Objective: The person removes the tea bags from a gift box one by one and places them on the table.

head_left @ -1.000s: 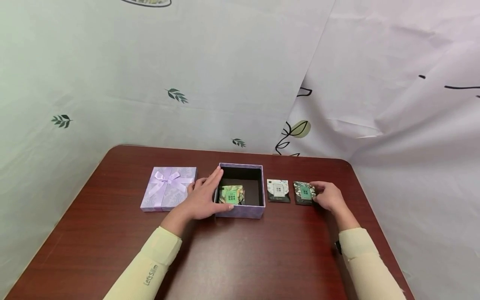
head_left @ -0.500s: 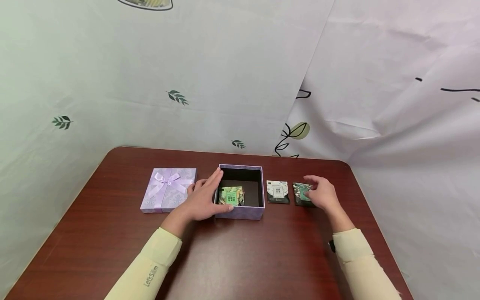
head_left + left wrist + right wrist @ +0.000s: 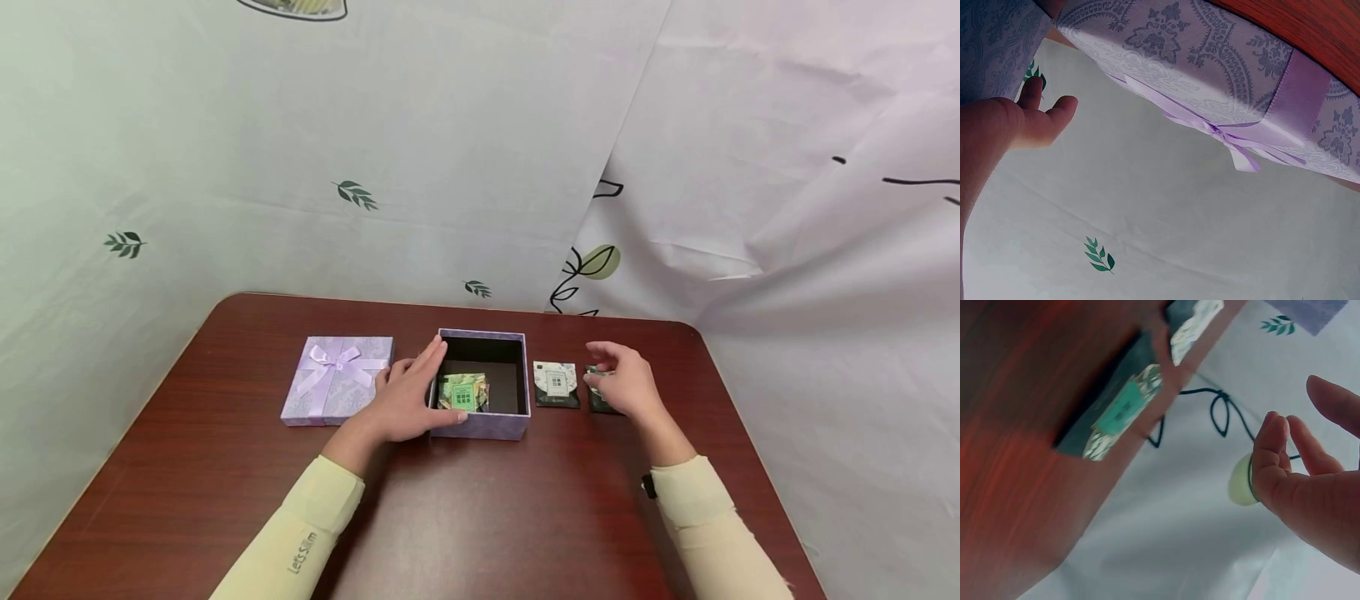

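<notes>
My left hand [image 3: 405, 402] rests against the purple gift box [image 3: 480, 427], spread fingers along its left wall and thumb over the front rim. Inside the box lies a green sachet [image 3: 463, 393], at the front left. Over the dark green sachet [image 3: 600, 403] hovers my right hand [image 3: 628, 385], hiding much of it. That hand [image 3: 1316, 481] holds nothing in the right wrist view, its fingers slightly bent and apart from the dark green sachet [image 3: 1119, 411]. A white and black sachet [image 3: 556, 383] lies between the box and the right hand.
Left of the box sits its purple lid [image 3: 345, 392] with a ribbon bow, close to my left fingers. The reddish-brown table [image 3: 480, 508] has a rounded back edge, and a white leaf-patterned cloth [image 3: 420, 167] hangs behind it.
My right hand has come away from the dark green sachet's right edge and moved left over it. My left hand has kept its place on the box.
</notes>
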`<state>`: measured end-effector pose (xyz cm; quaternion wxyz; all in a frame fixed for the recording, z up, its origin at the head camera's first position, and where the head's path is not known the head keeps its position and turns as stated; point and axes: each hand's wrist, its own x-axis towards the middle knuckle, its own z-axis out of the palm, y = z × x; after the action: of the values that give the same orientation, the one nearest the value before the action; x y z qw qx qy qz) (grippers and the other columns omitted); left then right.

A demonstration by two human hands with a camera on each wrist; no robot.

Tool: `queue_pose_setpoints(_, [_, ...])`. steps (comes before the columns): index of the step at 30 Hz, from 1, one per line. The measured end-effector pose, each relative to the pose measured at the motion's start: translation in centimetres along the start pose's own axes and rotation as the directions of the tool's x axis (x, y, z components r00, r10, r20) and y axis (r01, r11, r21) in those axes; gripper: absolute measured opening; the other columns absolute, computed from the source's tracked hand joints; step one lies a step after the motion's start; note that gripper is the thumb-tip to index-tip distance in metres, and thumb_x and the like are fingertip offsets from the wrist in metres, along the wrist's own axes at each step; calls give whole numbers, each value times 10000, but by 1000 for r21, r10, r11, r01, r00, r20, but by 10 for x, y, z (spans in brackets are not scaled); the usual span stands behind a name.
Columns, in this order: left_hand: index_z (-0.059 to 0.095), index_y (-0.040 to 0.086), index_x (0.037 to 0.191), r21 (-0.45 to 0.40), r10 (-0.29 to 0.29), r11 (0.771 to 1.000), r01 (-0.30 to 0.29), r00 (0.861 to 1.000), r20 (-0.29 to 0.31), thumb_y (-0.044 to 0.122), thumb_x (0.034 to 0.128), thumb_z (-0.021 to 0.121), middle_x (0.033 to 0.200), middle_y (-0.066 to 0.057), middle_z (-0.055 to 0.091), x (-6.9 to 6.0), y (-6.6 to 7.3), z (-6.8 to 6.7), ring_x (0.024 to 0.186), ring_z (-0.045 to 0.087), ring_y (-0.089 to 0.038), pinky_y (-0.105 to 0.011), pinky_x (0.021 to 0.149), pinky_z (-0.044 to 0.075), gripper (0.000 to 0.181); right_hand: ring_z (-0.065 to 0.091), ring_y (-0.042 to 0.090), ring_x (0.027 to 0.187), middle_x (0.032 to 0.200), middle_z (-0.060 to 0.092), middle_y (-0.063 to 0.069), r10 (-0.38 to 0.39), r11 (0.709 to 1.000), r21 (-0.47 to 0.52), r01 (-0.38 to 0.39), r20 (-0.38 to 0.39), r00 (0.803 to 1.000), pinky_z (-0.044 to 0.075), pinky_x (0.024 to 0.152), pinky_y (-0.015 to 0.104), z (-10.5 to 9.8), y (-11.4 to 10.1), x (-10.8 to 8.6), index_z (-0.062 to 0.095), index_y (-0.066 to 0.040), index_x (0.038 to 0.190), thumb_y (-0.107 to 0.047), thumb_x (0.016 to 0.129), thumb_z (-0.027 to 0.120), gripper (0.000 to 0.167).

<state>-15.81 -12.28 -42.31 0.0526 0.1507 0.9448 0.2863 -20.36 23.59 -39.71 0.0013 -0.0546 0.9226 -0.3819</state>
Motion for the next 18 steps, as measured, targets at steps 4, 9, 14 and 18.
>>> queue_pose_setpoints(4, [100,238,1626,-1,-2,1000,2,1000,1,777,757,651,1658,128,-9,0,0,0,1388,265,-412,-690,1022,95,1162,618,308,1023,1219,648,162,-27,999,35,27,-5,1000,503,804,446,3,-9,0,636,-44,1323,-5,863,743,473])
queue_pose_setpoints(9, [104,234,1626,0,-1,1000,1,1000,1,780,757,649,1658,126,-9,0,0,1,1389,265,-412,-696,1020,95,1162,629,293,1011,1194,656,154,-56,996,69,56,-7,998,516,818,448,8,-22,-1,643,-43,1311,10,855,739,469])
queue_pose_setpoints(14, [97,236,1626,-8,0,1000,0,1000,4,783,757,645,1658,127,-13,0,0,1,1394,257,-411,-697,1020,92,1164,647,279,976,1162,673,143,-94,992,87,94,-12,996,528,792,417,11,-33,-1,659,-39,1288,21,843,737,456])
queue_pose_setpoints(18, [98,234,1627,-16,3,1000,-3,1000,1,769,762,656,1658,126,-14,0,0,0,1391,257,-413,-694,1020,90,1160,662,269,972,1163,676,135,-107,987,125,106,0,994,544,780,403,15,-43,-1,661,-44,1286,28,843,736,454])
